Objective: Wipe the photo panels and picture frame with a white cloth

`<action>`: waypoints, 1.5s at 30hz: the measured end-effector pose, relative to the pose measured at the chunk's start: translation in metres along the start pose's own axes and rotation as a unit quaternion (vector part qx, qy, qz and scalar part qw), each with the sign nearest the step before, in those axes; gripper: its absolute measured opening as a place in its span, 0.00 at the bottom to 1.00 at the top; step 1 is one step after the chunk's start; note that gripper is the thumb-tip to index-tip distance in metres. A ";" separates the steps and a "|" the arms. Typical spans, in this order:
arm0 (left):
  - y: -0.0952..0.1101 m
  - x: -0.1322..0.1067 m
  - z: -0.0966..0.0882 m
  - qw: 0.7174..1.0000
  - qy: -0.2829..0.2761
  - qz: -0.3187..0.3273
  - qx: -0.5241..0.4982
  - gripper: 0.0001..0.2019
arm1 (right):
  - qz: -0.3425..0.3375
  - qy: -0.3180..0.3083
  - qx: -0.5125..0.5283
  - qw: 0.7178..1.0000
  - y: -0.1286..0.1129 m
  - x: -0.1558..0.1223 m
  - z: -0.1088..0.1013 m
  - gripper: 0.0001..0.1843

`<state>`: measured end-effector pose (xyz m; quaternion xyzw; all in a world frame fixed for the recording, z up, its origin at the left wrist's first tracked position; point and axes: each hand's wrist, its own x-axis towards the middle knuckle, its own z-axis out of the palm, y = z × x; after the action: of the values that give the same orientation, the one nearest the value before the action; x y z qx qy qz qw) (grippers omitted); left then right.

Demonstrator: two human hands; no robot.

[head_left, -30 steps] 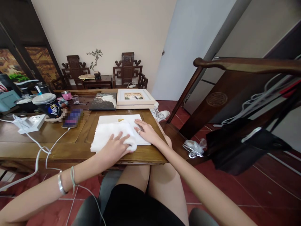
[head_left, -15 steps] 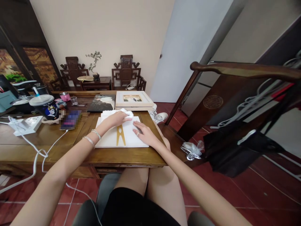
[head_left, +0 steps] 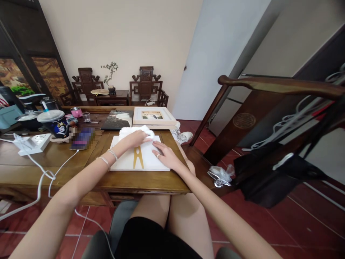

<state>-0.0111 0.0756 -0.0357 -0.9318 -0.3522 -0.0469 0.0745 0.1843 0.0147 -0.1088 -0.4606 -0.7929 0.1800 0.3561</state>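
A white board [head_left: 154, 164] with a gold clothespin-shaped figure [head_left: 138, 159] on it lies flat on the wooden desk [head_left: 126, 181]. My left hand [head_left: 137, 138] has its fingers curled over a white cloth [head_left: 147, 132] and presses it onto the upper part of the board. The cloth covers the board's far left area, and the hand hides part of both. On the board's right side rests my right hand [head_left: 165, 155], fingers stretched out and flat, a ring on one of them.
Beyond the board lie a dark picture panel [head_left: 111, 121] and a pale framed picture [head_left: 165, 117]. To the left are a phone [head_left: 81, 139] on a cable, a lidded cup [head_left: 55, 124] and a white power strip [head_left: 40, 143]. A wooden chair [head_left: 229, 138] stands at the right.
The view has tilted up slightly, so everything sits a little lower. My left hand and the cloth have shifted slightly on the board. The right hand stays in place on the board.
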 end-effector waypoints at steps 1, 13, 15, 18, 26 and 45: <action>-0.002 -0.008 -0.001 1.000 -0.009 -0.014 0.009 0.19 | 0.003 -0.001 0.002 1.000 0.000 0.000 0.000 0.25; 0.096 -0.074 -0.006 0.993 -0.017 0.039 0.114 0.13 | -0.032 0.015 0.028 0.999 0.013 0.003 0.003 0.27; 0.117 -0.092 -0.010 0.993 -0.004 0.057 0.106 0.12 | -0.029 0.016 0.034 0.999 0.015 0.002 0.003 0.27; 0.136 -0.110 -0.014 0.993 0.000 0.071 0.097 0.12 | -0.024 0.015 0.036 0.999 0.016 0.001 0.003 0.26; 0.088 -0.072 -0.013 0.998 -0.031 0.030 0.049 0.19 | -0.015 0.004 0.032 0.999 0.011 0.002 0.000 0.25; 0.089 -0.068 -0.019 0.997 -0.057 0.017 0.044 0.14 | -0.010 0.010 0.023 1.000 0.008 0.002 0.001 0.24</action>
<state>-0.0036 -0.0373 -0.0356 -0.9346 -0.3417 0.0236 0.0962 0.1883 0.0204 -0.1137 -0.4459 -0.7898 0.1896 0.3761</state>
